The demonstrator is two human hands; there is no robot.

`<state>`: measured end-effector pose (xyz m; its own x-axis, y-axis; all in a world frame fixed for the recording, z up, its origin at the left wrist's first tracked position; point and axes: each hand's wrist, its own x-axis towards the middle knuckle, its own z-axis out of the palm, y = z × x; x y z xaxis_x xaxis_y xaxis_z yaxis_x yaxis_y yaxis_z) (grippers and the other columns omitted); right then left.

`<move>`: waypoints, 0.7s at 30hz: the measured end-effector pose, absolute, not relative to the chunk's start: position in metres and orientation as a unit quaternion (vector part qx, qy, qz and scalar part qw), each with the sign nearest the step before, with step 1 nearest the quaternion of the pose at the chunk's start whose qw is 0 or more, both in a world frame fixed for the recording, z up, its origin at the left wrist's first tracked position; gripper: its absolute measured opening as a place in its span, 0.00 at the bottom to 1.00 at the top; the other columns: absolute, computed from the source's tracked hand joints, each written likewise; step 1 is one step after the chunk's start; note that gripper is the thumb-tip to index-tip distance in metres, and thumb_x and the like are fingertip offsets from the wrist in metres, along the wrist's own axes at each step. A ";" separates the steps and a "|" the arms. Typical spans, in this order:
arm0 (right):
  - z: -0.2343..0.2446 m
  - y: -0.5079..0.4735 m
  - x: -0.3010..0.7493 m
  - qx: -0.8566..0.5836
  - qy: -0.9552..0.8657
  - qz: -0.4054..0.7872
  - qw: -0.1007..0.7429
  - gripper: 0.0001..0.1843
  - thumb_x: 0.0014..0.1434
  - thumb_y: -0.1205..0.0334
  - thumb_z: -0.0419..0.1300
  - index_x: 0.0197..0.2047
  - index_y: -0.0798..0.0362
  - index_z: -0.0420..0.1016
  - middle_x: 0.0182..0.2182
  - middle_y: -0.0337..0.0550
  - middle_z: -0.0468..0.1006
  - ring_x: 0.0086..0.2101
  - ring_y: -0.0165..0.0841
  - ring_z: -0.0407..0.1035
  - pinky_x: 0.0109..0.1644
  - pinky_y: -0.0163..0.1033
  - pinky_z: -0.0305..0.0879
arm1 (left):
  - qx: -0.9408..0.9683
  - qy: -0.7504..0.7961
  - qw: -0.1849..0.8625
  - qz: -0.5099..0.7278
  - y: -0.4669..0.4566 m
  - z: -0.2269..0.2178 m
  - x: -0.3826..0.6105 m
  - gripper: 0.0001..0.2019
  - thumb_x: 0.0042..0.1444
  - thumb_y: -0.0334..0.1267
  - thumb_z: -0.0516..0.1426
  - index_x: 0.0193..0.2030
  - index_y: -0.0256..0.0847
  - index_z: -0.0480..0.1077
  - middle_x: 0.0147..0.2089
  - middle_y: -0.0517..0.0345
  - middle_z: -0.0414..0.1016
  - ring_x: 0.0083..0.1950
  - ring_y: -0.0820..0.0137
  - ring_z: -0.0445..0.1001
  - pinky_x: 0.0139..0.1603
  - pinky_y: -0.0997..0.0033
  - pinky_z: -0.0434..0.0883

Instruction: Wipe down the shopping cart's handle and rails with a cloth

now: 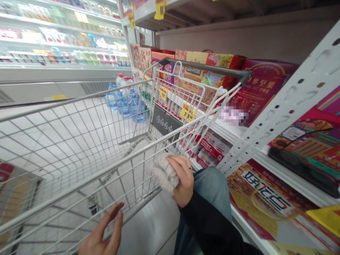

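Your right hand [182, 180] is curling around a fuzzy grey bundle [164, 173], fingers closed over it, the fabric bunching against the near side rail of a wire shopping cart [207, 66]. What the bundle is, you cannot tell from this view. A ring [190, 168] is sitting on one finger, and a black sleeve [204, 223] is covering that forearm above a blue denim trouser leg [212, 187]. Your left hand [102, 230] is hanging open below the same rail, fingers extended and slightly parted, gripping nothing. The cart's basket is angling forward, its dark handle running alongside a white perforated shelf upright [287, 109]. Boxed gift packs [261, 92] are standing on the shelves to your right, with yellow price tags [159, 10] showing overhead. Bottled water packs [127, 102] are sitting on the tiled floor [148, 230] beyond the cart, in front of a refrigerated display case [61, 42].
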<state>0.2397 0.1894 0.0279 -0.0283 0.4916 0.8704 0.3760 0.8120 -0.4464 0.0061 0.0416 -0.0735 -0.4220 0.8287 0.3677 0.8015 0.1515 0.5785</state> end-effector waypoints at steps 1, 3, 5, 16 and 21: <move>0.038 0.191 0.240 -0.302 -0.706 0.038 0.640 0.24 0.66 0.65 0.65 0.64 0.48 0.74 0.50 0.50 0.82 0.51 0.43 0.76 0.56 0.52 0.75 | 0.538 0.757 0.021 0.370 0.041 -0.073 0.007 0.19 0.68 0.53 0.53 0.59 0.54 0.75 0.57 0.61 0.84 0.56 0.60 0.83 0.53 0.67 0.77; 0.049 0.194 0.240 -0.298 -0.695 0.031 0.654 0.23 0.67 0.65 0.63 0.64 0.47 0.74 0.51 0.50 0.81 0.52 0.44 0.75 0.58 0.54 0.74 | 0.536 0.757 0.026 0.372 0.041 -0.072 0.008 0.19 0.68 0.54 0.53 0.59 0.54 0.75 0.56 0.61 0.84 0.57 0.60 0.83 0.53 0.68 0.76; 0.046 0.193 0.239 -0.298 -0.702 0.039 0.645 0.24 0.67 0.68 0.60 0.65 0.47 0.73 0.52 0.50 0.81 0.53 0.44 0.75 0.59 0.54 0.74 | 0.531 0.760 0.029 0.373 0.041 -0.073 0.007 0.19 0.68 0.54 0.54 0.59 0.54 0.76 0.57 0.62 0.84 0.58 0.60 0.82 0.53 0.68 0.76; 0.028 0.189 0.243 -0.307 -0.724 0.064 0.614 0.25 0.65 0.68 0.63 0.64 0.48 0.74 0.50 0.49 0.82 0.50 0.42 0.76 0.55 0.50 0.75 | 0.561 0.749 0.018 0.352 0.042 -0.089 -0.013 0.19 0.67 0.54 0.55 0.59 0.56 0.76 0.58 0.66 0.83 0.55 0.62 0.84 0.48 0.72 0.78; 0.053 0.199 0.247 -0.305 -0.694 0.030 0.652 0.24 0.65 0.64 0.65 0.64 0.47 0.74 0.51 0.50 0.81 0.51 0.44 0.75 0.57 0.52 0.73 | 0.557 0.750 0.016 0.355 0.041 -0.088 -0.010 0.19 0.66 0.54 0.55 0.60 0.55 0.76 0.57 0.65 0.84 0.57 0.60 0.83 0.50 0.71 0.79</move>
